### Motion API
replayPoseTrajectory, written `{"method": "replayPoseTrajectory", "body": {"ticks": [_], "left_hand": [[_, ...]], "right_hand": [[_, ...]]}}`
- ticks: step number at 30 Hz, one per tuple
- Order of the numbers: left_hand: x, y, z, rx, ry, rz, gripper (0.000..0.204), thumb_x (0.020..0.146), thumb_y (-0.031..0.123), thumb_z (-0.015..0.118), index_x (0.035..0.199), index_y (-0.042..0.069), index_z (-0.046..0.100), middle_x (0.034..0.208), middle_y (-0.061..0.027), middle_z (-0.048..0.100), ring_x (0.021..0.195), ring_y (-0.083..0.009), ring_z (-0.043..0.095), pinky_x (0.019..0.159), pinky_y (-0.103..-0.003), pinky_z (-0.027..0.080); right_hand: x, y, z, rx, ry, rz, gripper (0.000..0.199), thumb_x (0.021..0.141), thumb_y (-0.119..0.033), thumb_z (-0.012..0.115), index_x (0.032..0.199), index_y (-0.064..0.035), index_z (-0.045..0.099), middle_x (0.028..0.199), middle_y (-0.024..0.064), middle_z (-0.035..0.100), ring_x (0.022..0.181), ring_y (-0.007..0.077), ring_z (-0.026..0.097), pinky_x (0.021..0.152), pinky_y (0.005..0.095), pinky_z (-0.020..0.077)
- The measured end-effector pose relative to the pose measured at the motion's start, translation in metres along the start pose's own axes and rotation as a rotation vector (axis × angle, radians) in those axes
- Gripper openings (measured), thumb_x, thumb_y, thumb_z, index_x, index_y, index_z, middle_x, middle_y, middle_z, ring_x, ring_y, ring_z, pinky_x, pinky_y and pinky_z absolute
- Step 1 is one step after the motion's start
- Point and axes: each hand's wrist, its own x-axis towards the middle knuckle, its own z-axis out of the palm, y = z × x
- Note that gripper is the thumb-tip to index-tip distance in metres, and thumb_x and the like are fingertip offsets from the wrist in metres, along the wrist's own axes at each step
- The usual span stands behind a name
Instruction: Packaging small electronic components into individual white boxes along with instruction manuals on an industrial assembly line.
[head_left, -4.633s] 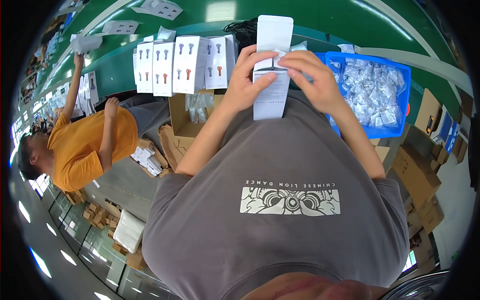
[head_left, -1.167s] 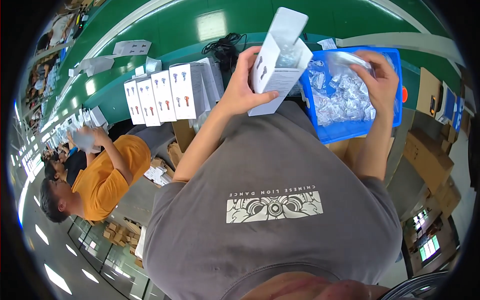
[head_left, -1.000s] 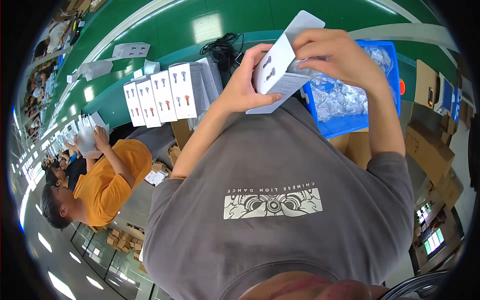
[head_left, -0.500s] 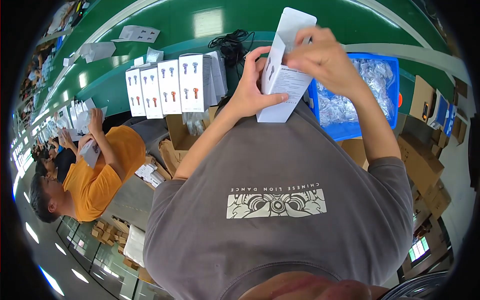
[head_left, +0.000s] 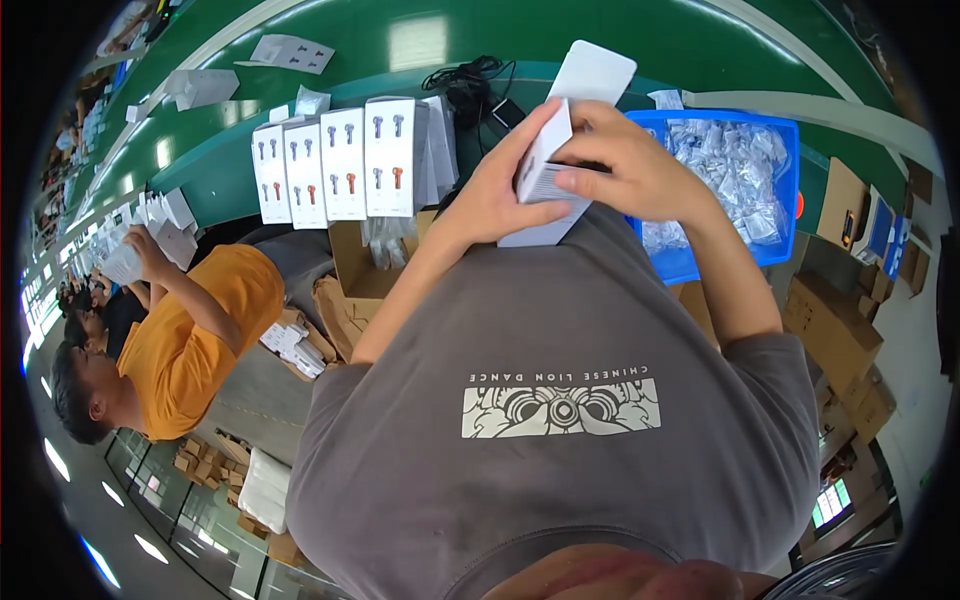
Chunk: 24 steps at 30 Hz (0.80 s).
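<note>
- Now both hands grip the white box (head_left: 556, 165) at chest height, beside the blue bin (head_left: 760, 255).
- Left hand (head_left: 495, 200) wraps its lower side.
- Right hand (head_left: 635, 170) closes over its top.
- Long axis tilts away, open flap pointing toward the green table (head_left: 520, 40).

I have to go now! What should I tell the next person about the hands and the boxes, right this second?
Left hand: holds the open white cardboard box from the side.
Right hand: fingers at the box's open top, flap up.
Blue plastic bin of small clear bagged parts sits to the right.
Done: a row of white printed boxes stands on the green table.
Left: the held box is not yet closed, nor in the row.
</note>
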Motion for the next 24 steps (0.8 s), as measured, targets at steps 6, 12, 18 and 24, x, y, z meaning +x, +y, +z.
{"method": "replayPoseTrajectory", "body": {"ticks": [6, 12, 18, 24], "left_hand": [[-0.013, 0.009, -0.027, 0.027, 0.082, -0.242, 0.085, 0.076, 0.012, 0.082, 0.149, 0.007, 0.04, 0.134, -0.011, 0.052, 0.125, -0.0212, 0.051, 0.105, -0.036, 0.042], [-0.024, 0.001, -0.042, 0.279, 0.184, -0.055, 0.081, 0.076, 0.013, 0.083, 0.147, 0.007, 0.044, 0.131, -0.0097, 0.055, 0.122, -0.0201, 0.054, 0.103, -0.035, 0.043], [-0.023, 0.009, -0.039, 0.27, 0.184, -0.004, 0.07, 0.077, 0.017, 0.085, 0.14, 0.011, 0.055, 0.123, -0.0113, 0.058, 0.114, -0.0257, 0.061, 0.095, -0.035, 0.05], [-0.026, 0.02, -0.037, 0.206, 0.075, -0.11, 0.06, 0.076, 0.017, 0.086, 0.132, 0.01, 0.063, 0.124, -0.0114, 0.057, 0.112, -0.0243, 0.061, 0.094, -0.035, 0.052]], "right_hand": [[-0.007, 0.017, 0.045, 0.386, 0.61, 0.068, 0.028, 0.095, -0.013, 0.064, 0.121, -0.0036, 0.065, 0.114, 0.0122, 0.064, 0.111, 0.0242, 0.059, 0.098, 0.0339, 0.0455], [0.016, 0.004, 0.054, 0.226, 0.306, 0.036, 0.02, 0.097, -0.01, 0.059, 0.114, -0.0014, 0.066, 0.118, 0.0113, 0.064, 0.112, 0.0227, 0.058, 0.1, 0.0366, 0.0432], [0.029, 0.008, 0.038, 0.196, 0.066, -0.061, 0.014, 0.096, -0.011, 0.063, 0.104, -0.0015, 0.069, 0.109, 0.0077, 0.068, 0.106, 0.0205, 0.062, 0.092, 0.0343, 0.049], [0.065, 0.026, 0.011, 0.145, 0.298, 0.068, 0.013, 0.094, -0.012, 0.068, 0.102, -0.0028, 0.073, 0.107, 0.0082, 0.072, 0.093, 0.0186, 0.066, 0.081, 0.0305, 0.053]]}}
